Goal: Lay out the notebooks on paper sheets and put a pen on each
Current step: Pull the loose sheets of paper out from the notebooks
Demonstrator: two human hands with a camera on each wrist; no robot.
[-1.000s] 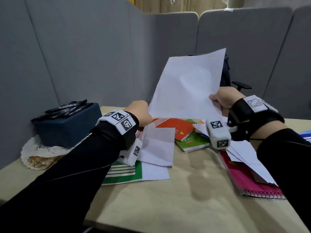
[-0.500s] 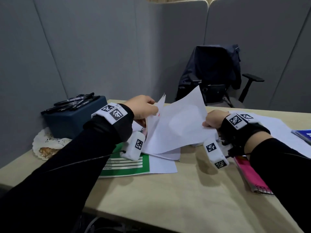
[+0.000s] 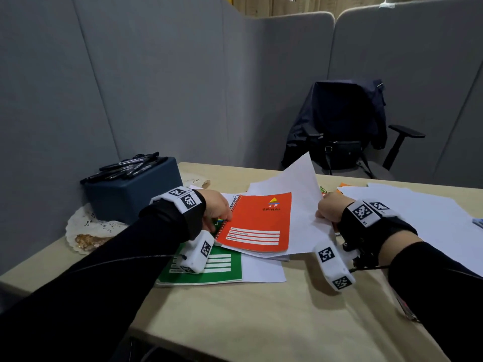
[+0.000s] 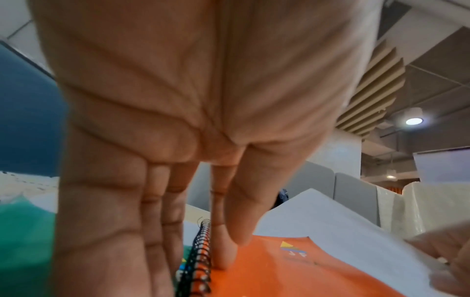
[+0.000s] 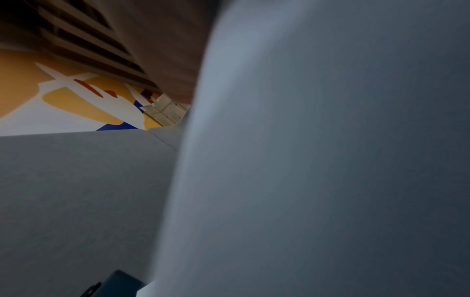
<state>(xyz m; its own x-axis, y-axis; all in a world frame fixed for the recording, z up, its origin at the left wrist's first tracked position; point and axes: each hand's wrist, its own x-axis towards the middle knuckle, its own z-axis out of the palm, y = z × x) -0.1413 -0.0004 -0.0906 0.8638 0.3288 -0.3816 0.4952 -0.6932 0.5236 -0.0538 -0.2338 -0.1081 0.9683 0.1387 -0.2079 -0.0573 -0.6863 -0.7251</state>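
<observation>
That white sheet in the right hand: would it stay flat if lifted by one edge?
Probably not. The white sheet already curves upward where the right hand pinches its edge, so it looks thin and floppy. It likely weighs little and could slide easily.

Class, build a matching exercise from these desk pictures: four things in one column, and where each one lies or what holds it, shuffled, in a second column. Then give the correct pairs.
Things
1. orange notebook
2. green notebook
3. pens
4. lifted paper sheet

Places
A. on top of the blue box
B. lowest in the pile, nearest the table's front edge
C. held at its edge by the right hand
D. left hand at its spiral edge

Pairs: 1-D, 2-B, 3-A, 4-C
</observation>
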